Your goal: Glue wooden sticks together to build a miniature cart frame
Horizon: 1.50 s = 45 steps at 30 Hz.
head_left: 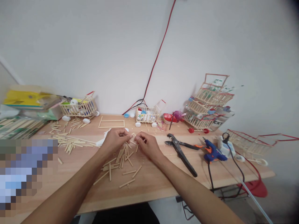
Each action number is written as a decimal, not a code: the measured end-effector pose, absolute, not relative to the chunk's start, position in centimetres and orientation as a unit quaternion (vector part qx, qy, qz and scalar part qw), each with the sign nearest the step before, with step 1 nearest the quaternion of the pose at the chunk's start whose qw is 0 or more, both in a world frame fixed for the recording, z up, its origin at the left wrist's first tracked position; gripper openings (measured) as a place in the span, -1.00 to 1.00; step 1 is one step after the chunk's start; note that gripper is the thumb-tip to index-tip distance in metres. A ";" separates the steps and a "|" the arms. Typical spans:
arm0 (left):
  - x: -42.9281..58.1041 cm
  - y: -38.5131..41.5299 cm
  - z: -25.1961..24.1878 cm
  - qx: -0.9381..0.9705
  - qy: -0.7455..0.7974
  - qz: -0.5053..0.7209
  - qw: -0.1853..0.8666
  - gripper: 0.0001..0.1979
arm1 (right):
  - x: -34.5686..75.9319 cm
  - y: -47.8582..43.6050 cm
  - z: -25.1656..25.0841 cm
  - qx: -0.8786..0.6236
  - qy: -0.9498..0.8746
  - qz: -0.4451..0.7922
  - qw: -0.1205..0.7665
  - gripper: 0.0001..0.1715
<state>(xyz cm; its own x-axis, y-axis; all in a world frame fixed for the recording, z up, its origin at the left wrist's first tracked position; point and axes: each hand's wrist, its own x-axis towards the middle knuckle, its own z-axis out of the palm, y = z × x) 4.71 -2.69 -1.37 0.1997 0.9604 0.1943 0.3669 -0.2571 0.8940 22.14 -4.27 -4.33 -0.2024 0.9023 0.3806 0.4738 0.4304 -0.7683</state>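
My left hand (116,139) and my right hand (146,143) meet over the middle of the wooden table (163,182). Both pinch the ends of a short wooden stick (133,135) held between their fingertips. Under the hands lies a loose pile of cut sticks (121,161). A flat rectangular stick frame (111,122) lies just beyond the hands, toward the wall.
Black cutting pliers (181,152) and a blue glue gun (212,151) with its black cord lie to the right. Small stick carts (146,115) (79,107) stand at the back, stacked carts (207,104) at the right. More sticks (67,141) are scattered left. A red cable (158,53) runs up the wall.
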 end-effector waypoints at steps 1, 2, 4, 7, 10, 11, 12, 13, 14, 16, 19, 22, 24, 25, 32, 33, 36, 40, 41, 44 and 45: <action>4.7 -2.7 -1.4 0.683 0.488 0.404 0.365 -0.72 | 22.1 -4.3 -4.3 -0.470 -0.733 0.252 0.422 -0.80; 4.7 -2.7 -1.3 0.683 0.488 0.404 0.364 -0.73 | 22.1 -4.3 -4.3 -0.469 -0.734 0.251 0.422 -0.80; 4.8 -2.7 -1.3 0.680 0.489 0.405 0.368 -0.72 | 22.2 -4.3 -4.3 -0.469 -0.734 0.251 0.422 -0.80; 4.9 -2.8 -1.1 0.670 0.489 0.412 0.377 -0.72 | 22.2 -4.3 -4.3 -0.470 -0.732 0.253 0.424 -0.81; 4.9 -2.9 -1.1 0.666 0.493 0.412 0.380 -0.72 | 22.2 -4.3 -4.4 -0.469 -0.729 0.256 0.428 -0.81; 4.9 -2.8 -1.1 0.667 0.493 0.410 0.379 -0.72 | 22.1 -4.3 -4.4 -0.470 -0.728 0.257 0.428 -0.81; 4.9 -2.8 -1.2 0.670 0.492 0.408 0.377 -0.72 | 22.1 -4.3 -4.4 -0.471 -0.728 0.257 0.427 -0.82; 4.9 -2.8 -1.2 0.673 0.491 0.408 0.374 -0.72 | 22.1 -4.3 -4.4 -0.473 -0.727 0.257 0.427 -0.82; 4.8 -2.7 -1.3 0.675 0.490 0.408 0.372 -0.73 | 22.1 -4.3 -4.3 -0.474 -0.726 0.257 0.426 -0.82; 4.8 -2.7 -1.4 0.678 0.487 0.409 0.369 -0.73 | 22.1 -4.4 -4.3 -0.475 -0.726 0.258 0.426 -0.82; 4.8 -2.7 -1.4 0.678 0.489 0.407 0.369 -0.74 | 22.1 -4.4 -4.3 -0.473 -0.726 0.259 0.427 -0.82; 4.7 -2.7 -1.4 0.678 0.489 0.406 0.370 -0.74 | 22.1 -4.3 -4.3 -0.473 -0.727 0.254 0.427 -0.82; 4.8 -2.7 -1.4 0.676 0.489 0.405 0.374 -0.74 | 22.1 -4.3 -4.3 -0.474 -0.727 0.253 0.427 -0.82; 4.8 -2.7 -1.4 0.673 0.490 0.404 0.378 -0.73 | 22.1 -4.3 -4.3 -0.474 -0.727 0.253 0.428 -0.82; 4.8 -2.7 -1.3 0.661 0.495 0.404 0.395 -0.72 | 22.0 -4.3 -4.4 -0.479 -0.730 0.245 0.422 -0.82; 4.8 -2.7 -1.3 0.664 0.493 0.404 0.392 -0.72 | 22.0 -4.3 -4.4 -0.478 -0.730 0.245 0.423 -0.82; 4.7 -2.7 -1.3 0.672 0.490 0.404 0.381 -0.72 | 22.0 -4.2 -4.5 -0.474 -0.731 0.245 0.425 -0.81; 4.6 -2.5 -1.5 0.680 0.483 0.406 0.375 -0.73 | 22.0 -4.1 -4.6 -0.470 -0.731 0.251 0.426 -0.81; 4.6 -2.5 -1.6 0.682 0.480 0.408 0.372 -0.74 | 22.0 -4.1 -4.7 -0.470 -0.731 0.251 0.426 -0.81; 4.6 -2.4 -1.6 0.681 0.478 0.416 0.367 -0.75 | 22.0 -4.1 -4.7 -0.469 -0.732 0.250 0.426 -0.81; 4.6 -2.4 -1.6 0.679 0.480 0.415 0.369 -0.75 | 22.0 -4.1 -4.8 -0.468 -0.732 0.251 0.428 -0.81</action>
<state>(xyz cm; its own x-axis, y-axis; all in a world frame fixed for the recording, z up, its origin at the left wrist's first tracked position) 4.59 -2.38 -1.59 0.1948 0.9579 0.2109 0.3455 -0.2683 0.8993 21.99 -4.06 -4.76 -0.1960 0.8994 0.3908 0.4705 0.4359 -0.7672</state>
